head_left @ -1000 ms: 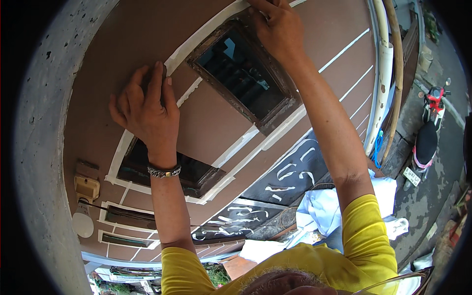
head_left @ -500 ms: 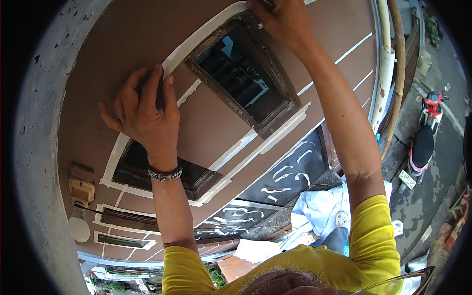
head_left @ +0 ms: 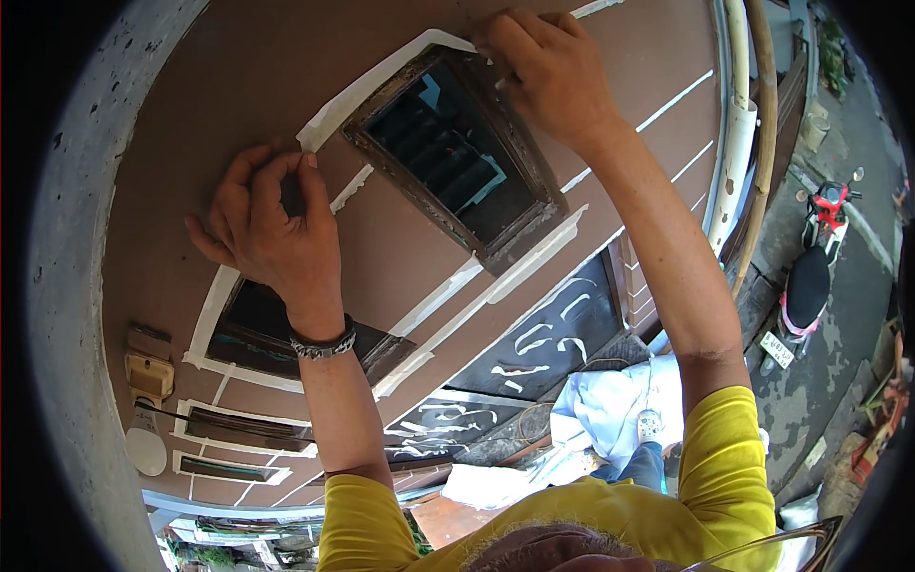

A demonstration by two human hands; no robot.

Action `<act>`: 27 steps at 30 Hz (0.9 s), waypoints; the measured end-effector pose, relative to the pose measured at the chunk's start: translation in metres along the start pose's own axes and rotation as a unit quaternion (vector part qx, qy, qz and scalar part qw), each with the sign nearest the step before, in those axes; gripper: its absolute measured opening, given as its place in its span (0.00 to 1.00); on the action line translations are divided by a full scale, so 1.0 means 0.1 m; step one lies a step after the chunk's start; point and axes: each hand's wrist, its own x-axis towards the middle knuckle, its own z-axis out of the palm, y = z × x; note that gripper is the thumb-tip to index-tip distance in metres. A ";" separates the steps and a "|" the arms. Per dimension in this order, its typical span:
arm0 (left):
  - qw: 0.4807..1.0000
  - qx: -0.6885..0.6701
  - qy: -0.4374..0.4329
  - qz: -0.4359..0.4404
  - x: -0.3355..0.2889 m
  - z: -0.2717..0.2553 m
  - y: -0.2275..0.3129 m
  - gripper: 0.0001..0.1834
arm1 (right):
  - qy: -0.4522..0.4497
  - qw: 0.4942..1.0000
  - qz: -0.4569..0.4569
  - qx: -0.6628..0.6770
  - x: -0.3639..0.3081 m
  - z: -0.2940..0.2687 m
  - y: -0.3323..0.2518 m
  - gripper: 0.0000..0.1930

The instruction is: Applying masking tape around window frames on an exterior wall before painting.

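Note:
A strip of white masking tape (head_left: 367,88) runs along the upper edge of a small dark-framed window (head_left: 453,148) in a brown wall. My left hand (head_left: 276,214), a chain bracelet on its wrist, pinches the strip's lower left end between thumb and forefinger. At the strip's other end, by the window's upper right corner, my right hand (head_left: 553,81) is closed with bent fingers against the wall. Its fingertips are partly hidden, so whether it grips the tape or something else cannot be made out.
More taped windows (head_left: 257,329) lie below my left hand. A lamp (head_left: 146,448) hangs at lower left, beside a grey concrete edge (head_left: 71,257). Pipes (head_left: 739,143) run down the right side. White sheeting (head_left: 610,410) lies below; a motorbike (head_left: 810,276) stands at right.
My right hand has come down along the wall toward the window's upper right corner. My left fingers have drawn into a pinch at the tape's end. The whole view has shifted slightly.

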 end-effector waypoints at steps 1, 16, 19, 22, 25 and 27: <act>1.000 0.000 0.000 -0.001 0.00 0.01 0.01 0.05 | 0.011 0.999 -0.027 -0.034 -0.08 0.00 0.02 0.18; 0.995 0.028 -0.034 0.090 0.14 0.05 -0.03 0.15 | 0.127 0.981 -0.142 0.028 -0.37 -0.17 -0.36 0.12; 0.996 0.003 -0.032 0.088 0.14 0.07 -0.05 0.14 | 0.136 0.978 -0.144 0.058 -0.36 -0.20 -0.37 0.12; 0.997 -0.051 -0.012 0.059 0.16 0.08 -0.05 0.13 | 0.136 0.978 -0.143 0.070 -0.32 -0.27 -0.32 0.12; 0.997 -0.036 -0.018 0.072 0.16 0.09 -0.06 0.11 | 0.137 0.977 -0.144 0.075 -0.29 -0.34 -0.30 0.12; 0.996 -0.045 -0.022 0.069 0.16 0.09 -0.06 0.09 | 0.136 0.976 -0.147 0.082 -0.29 -0.39 -0.32 0.12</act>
